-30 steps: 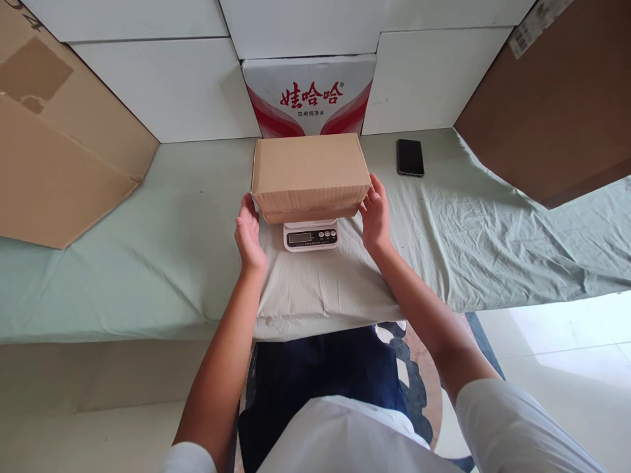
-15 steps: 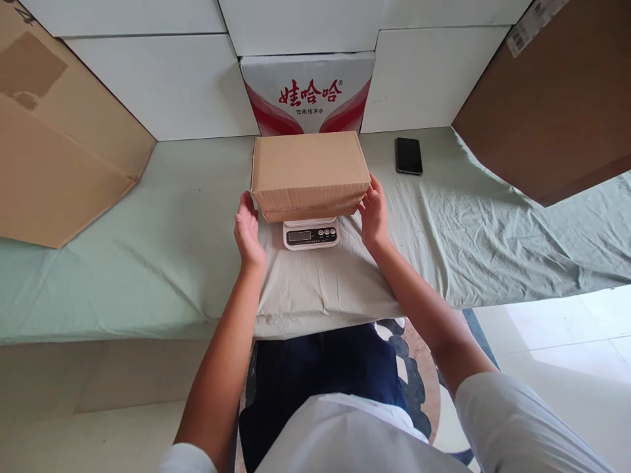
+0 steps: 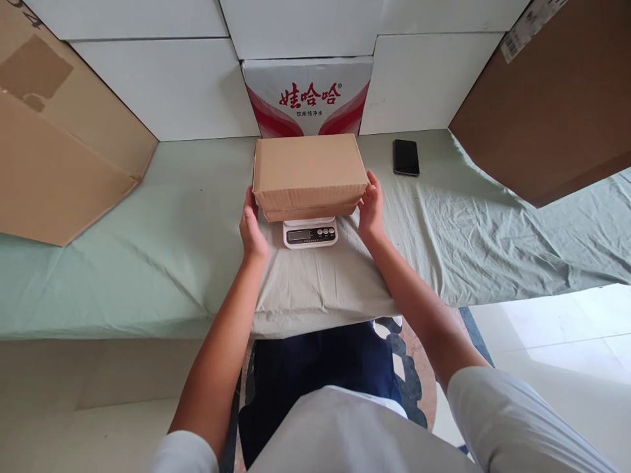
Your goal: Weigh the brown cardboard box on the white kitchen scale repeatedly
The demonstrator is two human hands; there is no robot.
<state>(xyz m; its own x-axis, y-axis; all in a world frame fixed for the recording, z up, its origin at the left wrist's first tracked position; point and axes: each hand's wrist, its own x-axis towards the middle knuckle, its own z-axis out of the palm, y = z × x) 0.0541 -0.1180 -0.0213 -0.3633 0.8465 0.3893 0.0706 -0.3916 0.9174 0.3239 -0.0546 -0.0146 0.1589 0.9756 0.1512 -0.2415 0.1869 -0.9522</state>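
Observation:
A closed brown cardboard box point(image 3: 310, 164) rests over a small white kitchen scale point(image 3: 310, 235), whose dark display and buttons show in front of it. My left hand point(image 3: 253, 226) is against the box's left side, with its fingertips partly hidden behind the box edge. On the opposite side, my right hand point(image 3: 371, 207) presses its fingers to the box's front right corner. The box sits between both hands. Its weight plate beneath is mostly hidden, so I cannot tell whether the box bears fully on the scale.
A black phone point(image 3: 406, 157) lies right of the box on the green cloth point(image 3: 197, 230). Large cardboard boxes stand at the left point(image 3: 73, 164) and right point(image 3: 537, 112). Behind is a white and red carton point(image 3: 310, 98) among white panels point(image 3: 162, 89).
My left hand has closed in from slightly apart to the box's left side. My right hand stays at the right corner. The view has shifted slightly.

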